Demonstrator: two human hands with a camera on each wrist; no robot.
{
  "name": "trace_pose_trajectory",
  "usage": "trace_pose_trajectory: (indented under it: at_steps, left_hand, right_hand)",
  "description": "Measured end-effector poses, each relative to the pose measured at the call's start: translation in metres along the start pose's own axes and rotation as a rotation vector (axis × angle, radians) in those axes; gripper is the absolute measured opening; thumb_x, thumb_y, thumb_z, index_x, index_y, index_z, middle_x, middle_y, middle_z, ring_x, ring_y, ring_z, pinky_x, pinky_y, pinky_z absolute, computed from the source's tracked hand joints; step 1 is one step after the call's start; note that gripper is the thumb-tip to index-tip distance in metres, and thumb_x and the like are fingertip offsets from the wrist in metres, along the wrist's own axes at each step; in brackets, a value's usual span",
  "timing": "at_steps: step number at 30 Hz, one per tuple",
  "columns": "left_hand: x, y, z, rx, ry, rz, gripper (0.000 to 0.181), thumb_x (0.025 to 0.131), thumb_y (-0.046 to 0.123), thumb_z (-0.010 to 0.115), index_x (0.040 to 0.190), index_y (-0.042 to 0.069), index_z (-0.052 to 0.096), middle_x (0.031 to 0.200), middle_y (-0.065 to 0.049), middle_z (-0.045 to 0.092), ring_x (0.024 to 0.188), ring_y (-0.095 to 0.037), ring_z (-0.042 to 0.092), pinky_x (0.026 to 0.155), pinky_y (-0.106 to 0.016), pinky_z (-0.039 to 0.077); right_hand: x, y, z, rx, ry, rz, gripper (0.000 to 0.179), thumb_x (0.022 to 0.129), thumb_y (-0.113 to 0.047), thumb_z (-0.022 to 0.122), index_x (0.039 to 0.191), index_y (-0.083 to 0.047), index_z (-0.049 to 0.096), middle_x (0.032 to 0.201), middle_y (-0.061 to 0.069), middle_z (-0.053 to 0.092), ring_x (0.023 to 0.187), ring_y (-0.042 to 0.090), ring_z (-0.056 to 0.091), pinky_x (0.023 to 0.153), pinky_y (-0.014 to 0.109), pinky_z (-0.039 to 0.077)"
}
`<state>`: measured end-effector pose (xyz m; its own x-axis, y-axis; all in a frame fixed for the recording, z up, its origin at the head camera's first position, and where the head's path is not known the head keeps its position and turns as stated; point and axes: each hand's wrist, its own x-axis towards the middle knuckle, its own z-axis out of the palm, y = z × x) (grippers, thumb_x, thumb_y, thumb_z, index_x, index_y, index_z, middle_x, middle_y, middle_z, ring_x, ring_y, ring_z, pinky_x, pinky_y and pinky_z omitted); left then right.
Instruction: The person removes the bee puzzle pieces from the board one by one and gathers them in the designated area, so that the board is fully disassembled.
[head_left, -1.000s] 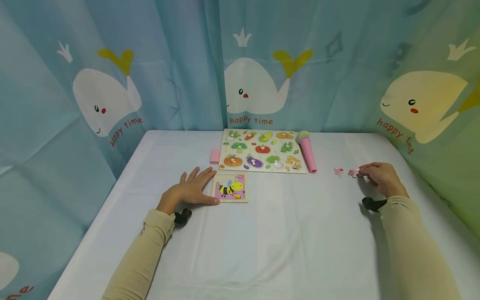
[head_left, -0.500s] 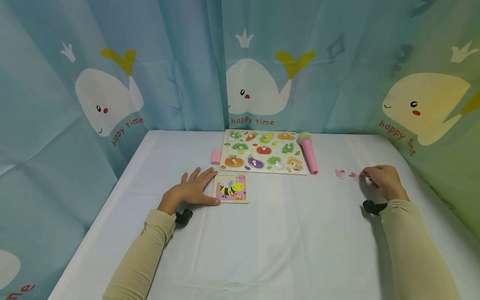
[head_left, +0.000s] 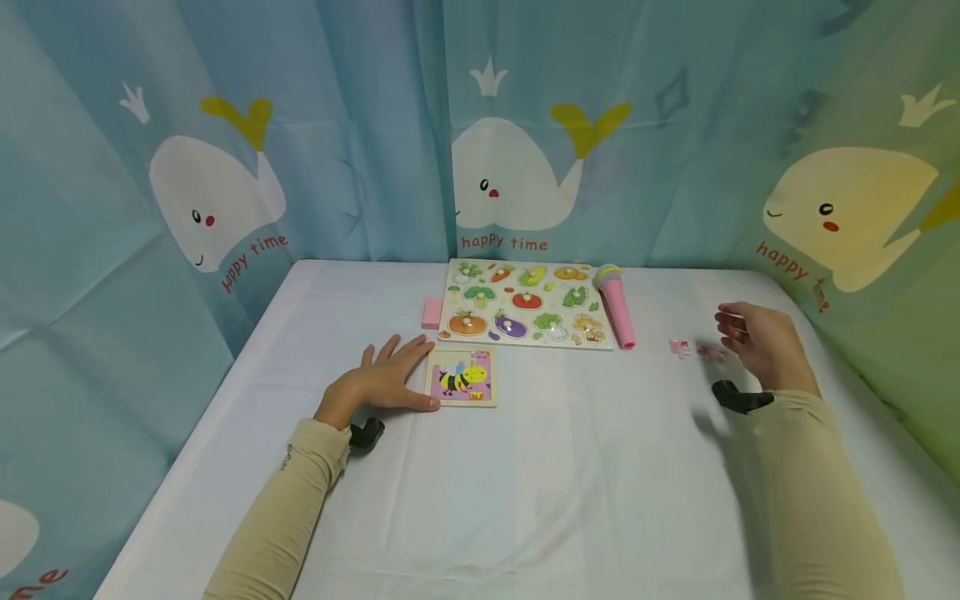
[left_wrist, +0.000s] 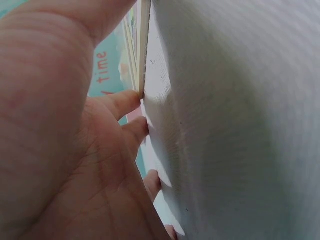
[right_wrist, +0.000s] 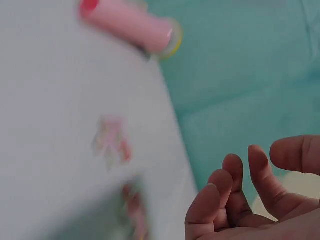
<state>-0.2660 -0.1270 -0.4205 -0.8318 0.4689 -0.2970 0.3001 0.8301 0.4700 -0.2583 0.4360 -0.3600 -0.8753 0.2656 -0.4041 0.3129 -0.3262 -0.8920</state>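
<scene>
Across the near part of the white counter [head_left: 562, 500], two tan sleeves [head_left: 273, 500] reach forward, each with a black mount [head_left: 367, 433] at the wrist. The left hand [head_left: 375, 387] lies spread along the left side of the bee puzzle [head_left: 465, 392], its thumb touching the lower left corner and its index finger the upper left; bare wood shows along the upper left of that frame. Well apart, over the counter's right side, the right hand [head_left: 767, 342] is raised, fingers loosely bent, thumb tip apart from the index finger. Just beside it, two pink pieces [head_left: 678, 347] lie near each other, the nearer one in the hand's shadow. Just beyond the puzzle is the vegetable board [head_left: 542, 297], with a pink block [head_left: 432, 313] at its left and a microphone [head_left: 618, 310] at its right. Behind hangs a blue whale curtain [head_left: 390, 150].
</scene>
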Motion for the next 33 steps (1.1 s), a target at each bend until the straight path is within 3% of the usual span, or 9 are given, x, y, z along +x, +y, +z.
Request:
trace_pose_trajectory:
  at_steps: [5,10,18,22,27,29,33]
  left_hand:
    - [0.0,-0.003,0.001,-0.013,-0.004,0.013,0.112,0.089,0.056,0.079,0.173,0.012,0.02,0.18,-0.012,0.007,0.162,-0.043,-0.008,0.123,-0.069,-0.011]
    - [0.0,-0.003,0.001,-0.023,-0.002,0.02,0.112,0.089,0.056,0.08,0.173,0.013,0.02,0.18,-0.011,0.007,0.162,-0.043,-0.008,0.123,-0.069,-0.011]
    - [0.002,-0.004,0.001,-0.015,-0.016,0.012,0.112,0.089,0.056,0.078,0.173,0.014,0.018,0.18,-0.009,0.004,0.163,-0.041,-0.011,0.123,-0.067,-0.014]
    - [0.002,-0.003,0.001,-0.011,-0.024,0.009,0.112,0.089,0.057,0.077,0.174,0.015,0.017,0.18,-0.009,0.003,0.162,-0.04,-0.012,0.123,-0.067,-0.014]
    - [-0.002,0.001,-0.001,-0.026,-0.003,0.023,0.111,0.089,0.055,0.08,0.172,0.012,0.022,0.18,-0.012,0.008,0.162,-0.043,-0.008,0.122,-0.07,-0.011]
    - [-0.003,0.001,-0.001,-0.023,0.001,0.021,0.11,0.089,0.055,0.08,0.172,0.013,0.022,0.18,-0.011,0.009,0.163,-0.043,-0.007,0.123,-0.07,-0.01]
    - [-0.003,0.001,-0.001,-0.015,0.009,0.015,0.11,0.089,0.056,0.08,0.172,0.013,0.022,0.18,-0.011,0.009,0.163,-0.043,-0.006,0.123,-0.07,-0.01]
  right_hand:
    - [-0.01,-0.003,0.027,0.031,-0.071,-0.124,0.016,0.106,-0.014,0.07,0.093,-0.009,0.078,0.091,0.003,0.072,0.087,0.016,0.064,0.072,0.026,0.056]
    - [-0.019,0.0,0.048,0.013,-0.152,-0.207,0.022,0.106,-0.01,0.069,0.088,-0.009,0.081,0.09,0.003,0.073,0.085,0.016,0.066,0.072,0.025,0.056]
    - [-0.022,0.012,0.084,-0.203,-0.207,-0.271,0.021,0.11,-0.016,0.063,0.094,-0.016,0.077,0.096,-0.003,0.07,0.093,0.013,0.064,0.075,0.022,0.054]
    - [-0.022,0.022,0.1,-0.321,-0.228,-0.31,0.016,0.112,-0.019,0.058,0.109,-0.009,0.07,0.097,-0.006,0.069,0.094,0.011,0.065,0.075,0.02,0.054]
    - [-0.02,0.034,0.114,-0.43,-0.253,-0.304,0.027,0.113,-0.021,0.056,0.125,0.002,0.061,0.1,-0.005,0.069,0.095,0.01,0.064,0.079,0.021,0.054]
    - [-0.02,0.037,0.12,-0.469,-0.262,-0.304,0.029,0.113,-0.022,0.056,0.126,0.004,0.059,0.098,-0.006,0.068,0.094,0.01,0.063,0.081,0.021,0.054]
    - [-0.021,0.044,0.134,-0.524,-0.294,-0.311,0.028,0.113,-0.021,0.056,0.124,0.005,0.057,0.092,-0.008,0.067,0.084,0.007,0.061,0.072,0.021,0.052]
